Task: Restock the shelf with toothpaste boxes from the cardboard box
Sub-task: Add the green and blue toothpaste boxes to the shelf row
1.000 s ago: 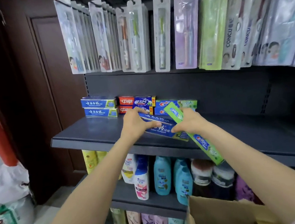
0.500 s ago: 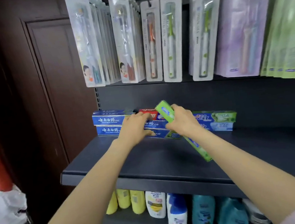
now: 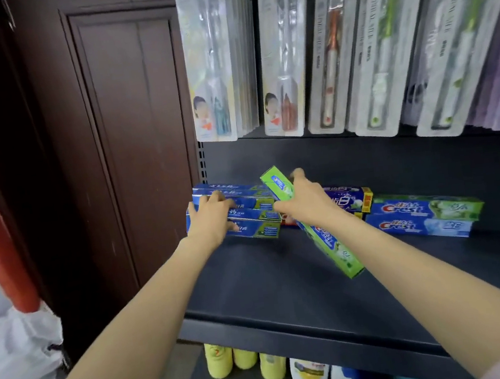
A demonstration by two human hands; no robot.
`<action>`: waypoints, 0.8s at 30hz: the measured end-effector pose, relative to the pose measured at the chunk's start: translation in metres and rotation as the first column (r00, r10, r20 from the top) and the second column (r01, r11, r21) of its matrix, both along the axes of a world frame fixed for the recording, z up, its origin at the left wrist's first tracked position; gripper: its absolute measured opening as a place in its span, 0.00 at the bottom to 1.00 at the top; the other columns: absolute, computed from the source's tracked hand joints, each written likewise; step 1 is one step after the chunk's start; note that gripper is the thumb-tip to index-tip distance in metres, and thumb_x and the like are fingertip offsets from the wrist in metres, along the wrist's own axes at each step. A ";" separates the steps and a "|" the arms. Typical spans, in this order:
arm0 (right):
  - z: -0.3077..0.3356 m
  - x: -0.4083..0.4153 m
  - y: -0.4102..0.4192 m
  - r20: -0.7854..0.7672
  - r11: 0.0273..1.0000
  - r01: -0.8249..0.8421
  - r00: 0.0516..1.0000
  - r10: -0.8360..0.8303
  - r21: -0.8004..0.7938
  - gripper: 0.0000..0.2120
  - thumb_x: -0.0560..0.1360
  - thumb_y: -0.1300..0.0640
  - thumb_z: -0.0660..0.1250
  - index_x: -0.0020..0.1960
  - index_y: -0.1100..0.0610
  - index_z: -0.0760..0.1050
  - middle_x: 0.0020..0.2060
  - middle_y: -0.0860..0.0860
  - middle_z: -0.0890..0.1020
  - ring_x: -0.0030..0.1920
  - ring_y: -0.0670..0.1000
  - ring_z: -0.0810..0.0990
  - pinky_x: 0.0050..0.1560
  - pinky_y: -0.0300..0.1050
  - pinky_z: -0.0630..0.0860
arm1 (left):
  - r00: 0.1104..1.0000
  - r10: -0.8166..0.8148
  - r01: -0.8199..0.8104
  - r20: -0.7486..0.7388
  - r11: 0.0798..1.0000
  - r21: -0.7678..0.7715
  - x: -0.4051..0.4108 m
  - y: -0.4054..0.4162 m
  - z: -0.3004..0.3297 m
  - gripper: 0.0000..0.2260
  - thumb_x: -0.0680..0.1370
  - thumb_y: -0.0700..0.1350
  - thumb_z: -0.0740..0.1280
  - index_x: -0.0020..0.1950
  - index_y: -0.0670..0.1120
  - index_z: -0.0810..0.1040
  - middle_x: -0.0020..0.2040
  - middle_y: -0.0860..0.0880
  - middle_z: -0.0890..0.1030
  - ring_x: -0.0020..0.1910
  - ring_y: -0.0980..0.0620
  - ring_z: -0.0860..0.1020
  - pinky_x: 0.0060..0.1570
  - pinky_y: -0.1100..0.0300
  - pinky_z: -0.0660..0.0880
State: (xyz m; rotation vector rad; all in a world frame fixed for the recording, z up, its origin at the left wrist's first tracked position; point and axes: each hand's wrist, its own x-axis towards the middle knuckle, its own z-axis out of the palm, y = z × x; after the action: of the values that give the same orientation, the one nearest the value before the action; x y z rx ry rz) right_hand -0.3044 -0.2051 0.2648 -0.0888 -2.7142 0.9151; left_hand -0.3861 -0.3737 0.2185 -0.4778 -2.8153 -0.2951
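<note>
A stack of blue toothpaste boxes (image 3: 255,217) lies at the back left of the dark shelf (image 3: 280,289). My left hand (image 3: 212,222) rests on the stack's front left, fingers curled over the upper boxes. In my right hand (image 3: 307,202) is a long green toothpaste box (image 3: 334,245), tilted, its far end up by the stack and its near end hanging over the shelf. Two Crest boxes (image 3: 422,215) are stacked to the right, with a purple box (image 3: 351,200) and a red one behind my right hand. The cardboard box is out of view.
Packaged toothbrushes (image 3: 320,54) hang in rows just above the shelf. A brown wooden panel (image 3: 127,125) stands to the left. Yellow and white bottles (image 3: 248,362) fill the shelf below. White bags (image 3: 14,353) sit at the lower left.
The view has moved in closer and left. My left hand pushed a blue box back onto the left stack. My right hand carried the green box further in; the cardboard box dropped out of view.
</note>
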 end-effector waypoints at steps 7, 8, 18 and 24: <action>-0.014 -0.016 0.000 0.003 0.984 -0.015 1.000 0.016 -0.178 0.14 0.72 0.52 0.70 0.52 0.59 0.74 0.47 0.54 0.80 0.45 0.54 0.78 0.43 0.46 0.72 | 0.999 -0.040 0.041 -0.008 0.994 0.105 -0.013 0.013 -0.026 0.20 0.77 0.43 0.66 0.69 0.50 0.70 0.67 0.47 0.70 0.66 0.44 0.70 0.62 0.48 0.66; -0.017 -0.016 0.002 0.003 0.957 -0.036 0.999 0.039 -0.287 0.11 0.72 0.51 0.70 0.49 0.57 0.76 0.46 0.54 0.82 0.47 0.54 0.80 0.46 0.48 0.75 | 0.998 -0.065 0.066 -0.014 0.987 0.150 -0.012 0.017 -0.026 0.19 0.77 0.42 0.66 0.67 0.48 0.71 0.66 0.46 0.72 0.64 0.44 0.71 0.60 0.49 0.68; -0.026 -0.007 0.037 -0.091 0.761 -0.015 0.994 -0.057 -0.649 0.12 0.77 0.49 0.64 0.51 0.57 0.73 0.46 0.53 0.80 0.42 0.48 0.80 0.43 0.41 0.77 | 0.748 -0.604 0.065 0.275 0.479 0.875 0.048 0.079 0.009 0.12 0.80 0.40 0.59 0.64 0.43 0.69 0.52 0.45 0.80 0.45 0.49 0.80 0.51 0.52 0.78; -0.015 0.027 0.081 -0.082 0.793 0.025 0.992 -0.094 -0.609 0.22 0.78 0.44 0.60 0.68 0.54 0.67 0.61 0.53 0.77 0.58 0.53 0.79 0.59 0.52 0.76 | 0.613 -0.735 0.110 0.291 0.444 0.889 0.077 0.127 0.013 0.20 0.78 0.39 0.66 0.67 0.46 0.64 0.48 0.49 0.82 0.43 0.55 0.82 0.40 0.59 0.82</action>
State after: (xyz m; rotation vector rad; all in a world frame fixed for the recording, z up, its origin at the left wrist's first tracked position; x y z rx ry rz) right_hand -0.2773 -0.1243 0.2495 -0.2419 -2.1950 1.6853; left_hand -0.3094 -0.2469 0.2316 -1.0590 -2.5378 -2.1859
